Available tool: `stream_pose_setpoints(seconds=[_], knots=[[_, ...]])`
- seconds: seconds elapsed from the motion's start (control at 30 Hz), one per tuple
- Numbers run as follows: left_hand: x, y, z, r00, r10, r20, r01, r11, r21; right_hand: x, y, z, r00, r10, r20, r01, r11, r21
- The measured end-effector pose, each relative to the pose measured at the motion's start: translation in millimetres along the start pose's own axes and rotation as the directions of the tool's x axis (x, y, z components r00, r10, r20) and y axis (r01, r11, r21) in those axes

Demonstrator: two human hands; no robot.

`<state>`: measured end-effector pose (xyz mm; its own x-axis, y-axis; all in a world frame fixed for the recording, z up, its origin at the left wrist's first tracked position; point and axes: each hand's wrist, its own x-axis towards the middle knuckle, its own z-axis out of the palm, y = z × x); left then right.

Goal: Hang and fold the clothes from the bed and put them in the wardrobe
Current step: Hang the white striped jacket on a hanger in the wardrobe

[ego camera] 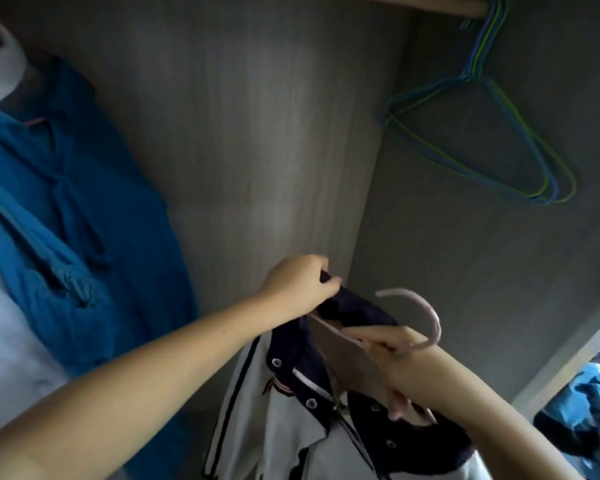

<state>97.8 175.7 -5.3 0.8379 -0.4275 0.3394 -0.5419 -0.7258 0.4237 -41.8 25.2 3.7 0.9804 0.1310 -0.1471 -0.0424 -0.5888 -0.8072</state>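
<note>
I am looking into the wardrobe (257, 133), and I use its rail (430, 5) at the top as my landmark. The jacket (291, 410) I am working on hangs far below the rail, low in the middle of my view. It is white with a dark collar and snap buttons.

My left hand (300, 284) pinches the dark collar and pulls it up and away. My right hand (392, 355) is curled round the pink hanger (343, 351) near its neck. The hanger's flat part is already inside the collar. Its hook (426, 313) sticks up above my right hand and curves over toward the wardrobe's back wall.

So the rail is up and a bit to the right of the hook. My right hand is the nearer one, so I think it should lift the hanger there.

Some thin blue and green hangers (482, 133) hang from the rail's right end. A blue garment (66, 202) hangs well to the left.
</note>
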Motion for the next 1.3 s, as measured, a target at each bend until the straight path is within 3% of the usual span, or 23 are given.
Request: stream_pose_setpoints(seconds=[0.1,0.2,0.27,0.37,0.43,0.47,0.53,0.6,0.73,0.83,0.93,1.07,1.2,1.3], knots=[[6.8,-23.5,9.8,0.989,-0.115,0.097,0.126,0.985,-0.116,31.6,-10.9,-12.9,0.988,0.153,0.018,-0.153,0.957,0.247],[6.6,-59.4,-8.2,0.96,-0.256,0.112,0.271,0.95,-0.155,57.2,-23.6,-19.2,0.985,0.171,0.034,-0.167,0.875,0.454],[-6.3,-68.2,-30.5,0.971,-0.232,0.061,0.239,0.956,-0.169,77.3,-42.4,-16.4,0.988,0.147,0.05,-0.151,0.836,0.527],[-46.8,-45.7,-58.3,0.995,-0.052,-0.09,0.033,0.978,-0.207,108.1,-81.6,-7.9,0.991,0.076,0.107,-0.128,0.741,0.659],[-71.9,-18.6,-71.5,0.997,0.056,-0.048,-0.067,0.959,-0.276,124.7,-116.8,1.8,0.995,-0.004,0.095,-0.063,0.719,0.692],[-80.0,-7.5,-79.2,0.998,0.059,0.009,-0.053,0.945,-0.324,130.9,-137.2,7.3,0.995,-0.051,0.088,-0.024,0.72,0.693],[-84.6,0.1,-101.9,0.994,-0.073,0.086,0.104,0.885,-0.454,140.5,-180.2,18.7,0.984,-0.16,0.081,0.061,0.724,0.687],[-80.9,-4.8,-130.8,0.973,-0.23,0.008,0.199,0.824,-0.531,148.2,-220.0,30.1,0.959,-0.274,0.073,0.167,0.754,0.636],[-62.3,-27.9,-188.6,0.878,-0.387,-0.28,0.287,0.896,-0.34,166.2,-296.1,55.3,0.856,-0.515,0.054,0.48,0.828,0.289],[-52.6,-47.3,-234.8,0.798,-0.394,-0.456,0.341,0.919,-0.198,182.0,-346.3,63.0,0.764,-0.644,-0.028,0.64,0.763,-0.096],[-43.7,-61.3,-282.5,0.75,-0.339,-0.567,0.414,0.91,0.003,195.2,-389.9,60.3,0.671,-0.74,-0.053,0.711,0.662,-0.237],[-34.7,-78.6,-325.7,0.691,-0.283,-0.665,0.601,0.737,0.31,220.4,-434.4,70.5,0.67,-0.743,-0.004,0.685,0.62,-0.382],[-33.8,-117.9,-331.5,0.741,-0.312,-0.594,0.662,0.485,0.571,258.9,-452.0,108.9,0.712,-0.688,0.141,0.658,0.582,-0.479],[-46.8,-147.0,-326.0,0.751,-0.376,-0.542,0.66,0.409,0.63,270.7,-448.1,140.3,0.728,-0.668,0.157,0.647,0.591,-0.481]])
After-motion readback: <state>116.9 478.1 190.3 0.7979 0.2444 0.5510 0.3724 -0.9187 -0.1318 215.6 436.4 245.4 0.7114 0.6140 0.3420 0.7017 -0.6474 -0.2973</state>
